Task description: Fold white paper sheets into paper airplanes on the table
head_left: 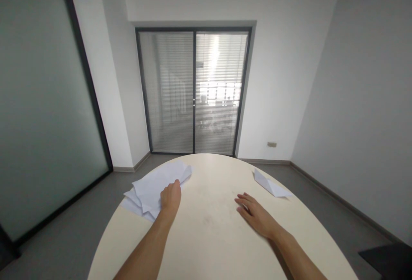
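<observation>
My left hand (171, 197) is closed at the right edge of a loose pile of white paper sheets (152, 187) on the left of the table. The edge of a sheet curls up beside its fingers, and the pinch seems to be on that sheet. Several corners of the pile stick out unevenly. My right hand (252, 213) rests low over the tabletop, palm down, fingers stretched out and holding nothing. Beyond it, near the right edge of the table, lies a folded piece of white paper (270, 184).
The round cream table (209, 245) bears faint smudges near its middle. Behind it stands a glass door with blinds (193, 95). A frosted glass panel (45, 108) is on the left, and a dark flat object (389, 260) shows at the lower right.
</observation>
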Tool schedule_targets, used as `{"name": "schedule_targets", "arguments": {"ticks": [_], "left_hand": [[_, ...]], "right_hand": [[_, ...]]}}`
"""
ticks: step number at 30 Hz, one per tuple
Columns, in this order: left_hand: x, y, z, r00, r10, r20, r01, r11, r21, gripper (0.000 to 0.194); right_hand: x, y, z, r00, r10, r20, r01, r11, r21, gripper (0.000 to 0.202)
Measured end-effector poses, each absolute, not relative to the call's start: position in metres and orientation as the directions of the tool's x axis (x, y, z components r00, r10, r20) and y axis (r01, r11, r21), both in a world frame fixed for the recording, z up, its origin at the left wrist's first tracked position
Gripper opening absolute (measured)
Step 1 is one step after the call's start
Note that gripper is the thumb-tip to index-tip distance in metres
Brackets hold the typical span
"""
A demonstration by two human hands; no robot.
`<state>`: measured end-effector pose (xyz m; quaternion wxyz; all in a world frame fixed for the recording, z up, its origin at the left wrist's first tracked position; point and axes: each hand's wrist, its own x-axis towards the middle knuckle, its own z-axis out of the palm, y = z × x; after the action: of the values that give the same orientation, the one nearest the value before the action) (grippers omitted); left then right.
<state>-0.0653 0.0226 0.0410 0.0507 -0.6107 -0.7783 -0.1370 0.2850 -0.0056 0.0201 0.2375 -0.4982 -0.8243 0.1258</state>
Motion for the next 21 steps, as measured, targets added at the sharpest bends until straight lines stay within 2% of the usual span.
{"name": "schedule_targets", "arguments": {"ticks": [5, 8, 12, 16, 19, 21], "left_hand": [[-0.057, 0.016, 0.051, -0.197, 0.937, 0.289, 0.972, 0.149, 0.180, 0.034], [-0.044, 0.011, 0.053, -0.021, 0.931, 0.363, 0.978, -0.055, 0.200, 0.034], [-0.026, 0.001, 0.051, 0.213, 0.911, 0.354, 0.939, -0.291, 0.185, 0.038], [-0.015, -0.014, 0.052, 0.481, 0.817, 0.318, 0.832, -0.540, 0.127, 0.027], [-0.005, -0.025, 0.055, 0.600, 0.740, 0.303, 0.758, -0.647, 0.078, 0.025], [0.005, -0.032, 0.056, 0.668, 0.688, 0.283, 0.712, -0.702, 0.027, 0.022]], "right_hand": [[0.283, -0.008, 0.024, -0.383, 0.887, 0.257, 0.766, 0.461, -0.449, 0.051], [0.284, -0.007, 0.023, -0.393, 0.880, 0.267, 0.767, 0.473, -0.433, 0.052], [0.285, -0.006, 0.021, -0.301, 0.893, 0.334, 0.785, 0.431, -0.445, 0.056], [0.282, -0.007, 0.031, -0.187, 0.863, 0.469, 0.791, 0.415, -0.450, 0.056], [0.276, -0.010, 0.046, -0.177, 0.795, 0.580, 0.802, 0.458, -0.383, 0.052], [0.269, -0.014, 0.056, -0.243, 0.759, 0.603, 0.798, 0.511, -0.321, 0.046]]}}
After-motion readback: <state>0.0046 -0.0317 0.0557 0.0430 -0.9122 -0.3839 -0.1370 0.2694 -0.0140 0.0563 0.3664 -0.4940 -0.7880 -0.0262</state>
